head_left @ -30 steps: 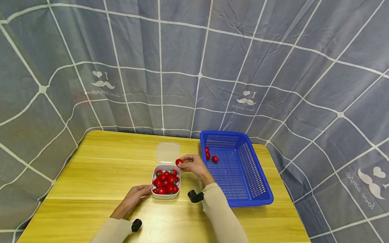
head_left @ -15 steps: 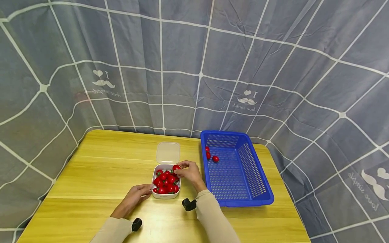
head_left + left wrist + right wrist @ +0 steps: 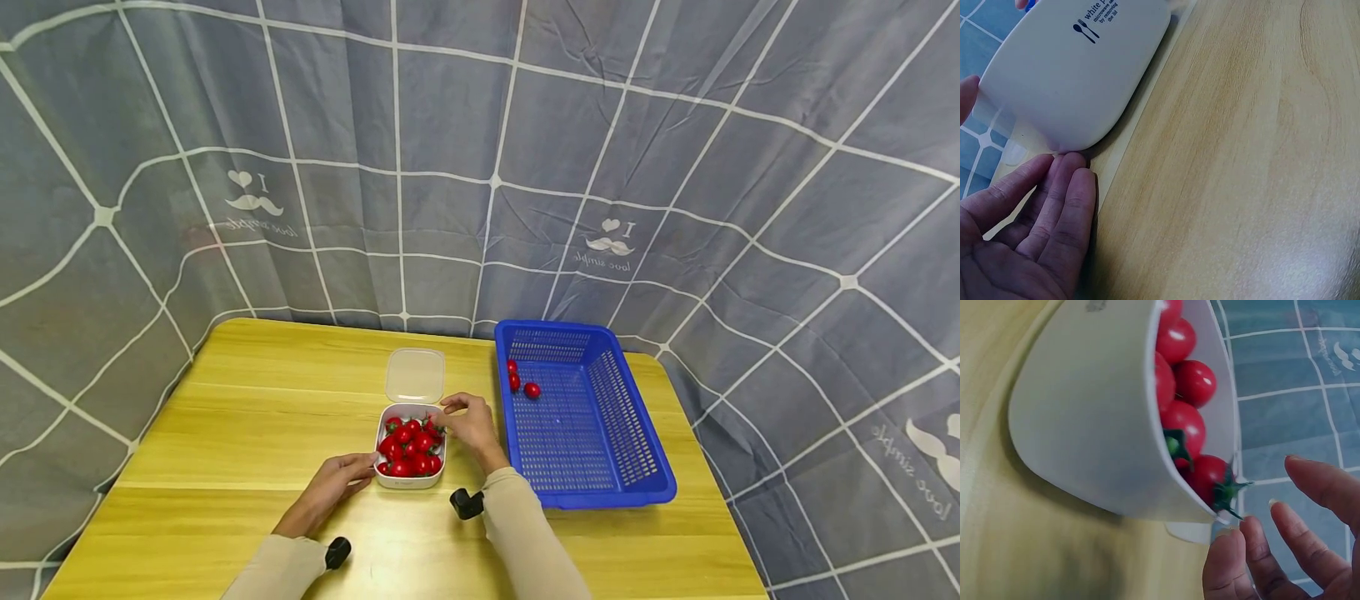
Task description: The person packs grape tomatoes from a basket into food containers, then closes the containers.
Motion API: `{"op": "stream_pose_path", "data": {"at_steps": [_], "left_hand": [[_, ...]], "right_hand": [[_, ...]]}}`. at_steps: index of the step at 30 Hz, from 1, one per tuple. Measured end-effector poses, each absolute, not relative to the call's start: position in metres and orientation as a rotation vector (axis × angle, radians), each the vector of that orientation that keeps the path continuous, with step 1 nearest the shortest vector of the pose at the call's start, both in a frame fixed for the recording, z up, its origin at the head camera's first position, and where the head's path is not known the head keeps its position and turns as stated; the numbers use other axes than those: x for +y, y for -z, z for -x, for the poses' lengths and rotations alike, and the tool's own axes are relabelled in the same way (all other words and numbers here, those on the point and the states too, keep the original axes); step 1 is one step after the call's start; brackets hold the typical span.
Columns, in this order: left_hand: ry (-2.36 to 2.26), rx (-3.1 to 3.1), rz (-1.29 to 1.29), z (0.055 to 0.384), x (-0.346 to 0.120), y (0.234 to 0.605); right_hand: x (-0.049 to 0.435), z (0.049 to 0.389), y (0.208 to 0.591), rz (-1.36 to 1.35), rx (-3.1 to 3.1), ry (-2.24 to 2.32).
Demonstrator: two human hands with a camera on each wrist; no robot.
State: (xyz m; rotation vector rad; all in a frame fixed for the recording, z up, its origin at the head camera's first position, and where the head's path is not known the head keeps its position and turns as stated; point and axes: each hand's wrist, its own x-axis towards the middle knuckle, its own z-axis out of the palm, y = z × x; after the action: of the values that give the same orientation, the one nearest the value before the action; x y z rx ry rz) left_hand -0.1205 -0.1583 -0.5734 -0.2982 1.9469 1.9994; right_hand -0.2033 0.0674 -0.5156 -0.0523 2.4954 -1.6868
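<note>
A small white plastic box (image 3: 408, 482), filled with red cherry tomatoes (image 3: 411, 446), stands on the wooden table. My left hand (image 3: 333, 487) holds the box at its left side, thumb at the rim and fingertips against the outer wall (image 3: 1072, 75). Over the box's far right corner is my right hand (image 3: 468, 427). In the right wrist view, its fingers (image 3: 1310, 547) are spread apart with nothing between them. Just beside these fingertips, a tomato with a green stem cap (image 3: 1207, 478) sits inside the corner of the box.
A blue perforated basket (image 3: 581, 442) stands right of the box, with several tomatoes (image 3: 532, 390) near its left wall. The clear lid (image 3: 415, 375) lies behind the box. A grey checked curtain (image 3: 450, 208) hangs behind the table (image 3: 255, 417).
The right hand has moved left and down to the box with a tomato, and its fingers have let go of it there. The left hand has stayed at the box.
</note>
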Motion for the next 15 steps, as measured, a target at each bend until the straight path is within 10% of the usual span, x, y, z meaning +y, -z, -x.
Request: {"op": "stream_pose_path", "data": {"at_steps": [15], "left_hand": [[-1.973, 1.953, 0.302, 0.121, -0.159, 0.574]], "right_hand": [[0.101, 0.224, 0.466, 0.069, 2.452, 1.803]]}}
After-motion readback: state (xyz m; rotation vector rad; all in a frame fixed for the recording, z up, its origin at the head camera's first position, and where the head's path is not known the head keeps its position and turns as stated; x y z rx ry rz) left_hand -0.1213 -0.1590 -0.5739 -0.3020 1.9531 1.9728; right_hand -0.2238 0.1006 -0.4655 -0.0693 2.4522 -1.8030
